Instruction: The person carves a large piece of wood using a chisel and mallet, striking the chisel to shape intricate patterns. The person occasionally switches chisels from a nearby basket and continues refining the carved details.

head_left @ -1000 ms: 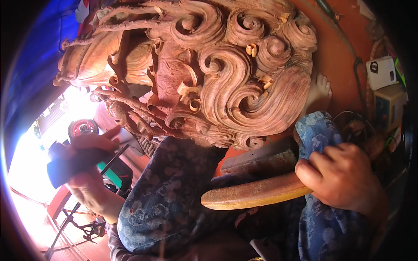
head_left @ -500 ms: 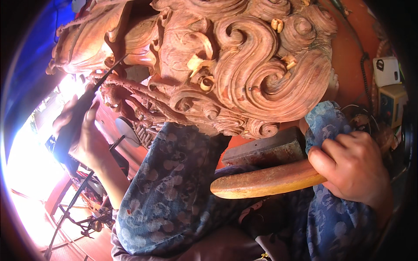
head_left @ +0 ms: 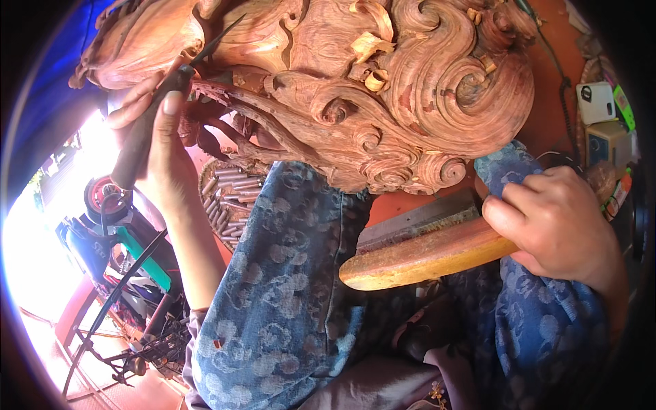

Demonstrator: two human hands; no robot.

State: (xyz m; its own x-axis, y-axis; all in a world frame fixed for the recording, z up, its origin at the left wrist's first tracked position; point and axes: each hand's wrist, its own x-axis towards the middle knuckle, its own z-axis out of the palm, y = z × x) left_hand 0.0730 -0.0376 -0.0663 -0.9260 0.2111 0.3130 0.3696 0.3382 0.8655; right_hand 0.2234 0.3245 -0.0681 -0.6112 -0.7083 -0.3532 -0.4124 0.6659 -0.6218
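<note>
A large reddish wood carving with deep scrolls and swirls fills the top of the view. In my left hand is a carving chisel, gripped by its dark handle between thumb and fingers. Its thin blade points up and to the right, over the carving's left part; whether the tip touches the wood I cannot tell. My right hand is closed round one end of a flat wooden mallet with a rounded tip. The mallet lies across above my lap, apart from the chisel. Pale curled shavings rest on the carving.
A round basket of many chisels stands left of my patterned blue trouser leg. Under the carving is a grey rectangular block. At right are a white device, a beige box and a black cord.
My left hand has moved up and right with the chisel, turning its handle more into sight. The mallet sits slightly higher in the picture. The whole view has shifted, bringing the chisel basket into sight.
</note>
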